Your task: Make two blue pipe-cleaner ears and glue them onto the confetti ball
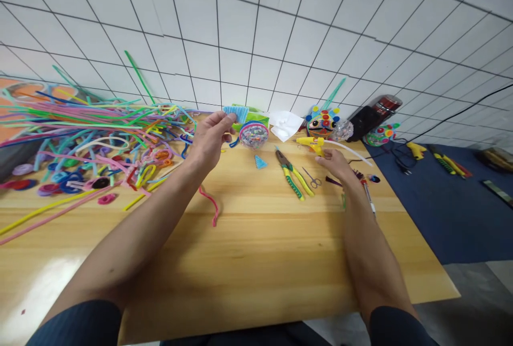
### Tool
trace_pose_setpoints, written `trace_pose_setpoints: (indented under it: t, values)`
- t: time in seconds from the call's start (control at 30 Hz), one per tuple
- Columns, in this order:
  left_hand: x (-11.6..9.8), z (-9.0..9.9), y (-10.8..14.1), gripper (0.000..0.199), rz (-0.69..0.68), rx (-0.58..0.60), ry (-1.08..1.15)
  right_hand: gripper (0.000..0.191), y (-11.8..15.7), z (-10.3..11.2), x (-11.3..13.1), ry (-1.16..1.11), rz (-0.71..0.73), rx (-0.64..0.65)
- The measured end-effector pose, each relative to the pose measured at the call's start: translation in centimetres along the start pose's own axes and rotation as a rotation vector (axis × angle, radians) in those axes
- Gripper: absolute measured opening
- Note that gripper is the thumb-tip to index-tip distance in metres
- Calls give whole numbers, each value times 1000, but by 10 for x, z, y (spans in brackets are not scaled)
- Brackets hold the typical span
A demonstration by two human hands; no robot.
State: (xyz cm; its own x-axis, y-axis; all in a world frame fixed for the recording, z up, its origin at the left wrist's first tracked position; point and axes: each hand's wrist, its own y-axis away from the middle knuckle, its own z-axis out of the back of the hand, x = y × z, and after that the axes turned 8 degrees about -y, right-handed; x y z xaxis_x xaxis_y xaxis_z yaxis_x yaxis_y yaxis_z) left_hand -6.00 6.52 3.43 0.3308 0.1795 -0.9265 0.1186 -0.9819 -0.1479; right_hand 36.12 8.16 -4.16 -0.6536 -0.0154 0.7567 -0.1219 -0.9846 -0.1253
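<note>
Between the thumb and fingers of my left hand (210, 135) is a light blue ribbed piece (237, 114), apparently made of pipe cleaners laid side by side. My right hand (334, 163) is closed around the handle of a yellow glue gun (311, 143), its nozzle pointing left and a white glue stick (348, 149) trailing out the back. A round multicoloured ball (254, 135) sits on the table just right of my left hand. Below it lies a small blue triangular piece (260, 162). Pliers (292, 174) with green and yellow handles and small scissors (312, 178) lie left of my right hand.
Many pipe cleaners (92, 121) are heaped at the left. White paper (285, 124) and a green packet (260, 117) stand near the tiled wall. A decorated face figure (321, 122), a dark bottle (377, 115) and a black cord (444, 117) are at the right.
</note>
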Motion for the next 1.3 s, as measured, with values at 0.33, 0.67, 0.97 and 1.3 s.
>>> trace_pose_setpoints:
  t: [0.33, 0.67, 0.97, 1.3]
  values:
    - [7, 14, -19, 35, -91, -32, -145, 58, 49, -42, 84, 158, 133, 117]
    - [30, 24, -33, 30, -98, -75, -201, 107, -15, -159, 130, -166, 306, 66]
    - [44, 31, -54, 26, -215, 23, -429, 100, -22, -175, 130, -213, 316, 66]
    - [85, 33, -47, 36, -350, 30, -525, 94, -17, -182, 124, -255, 339, 39]
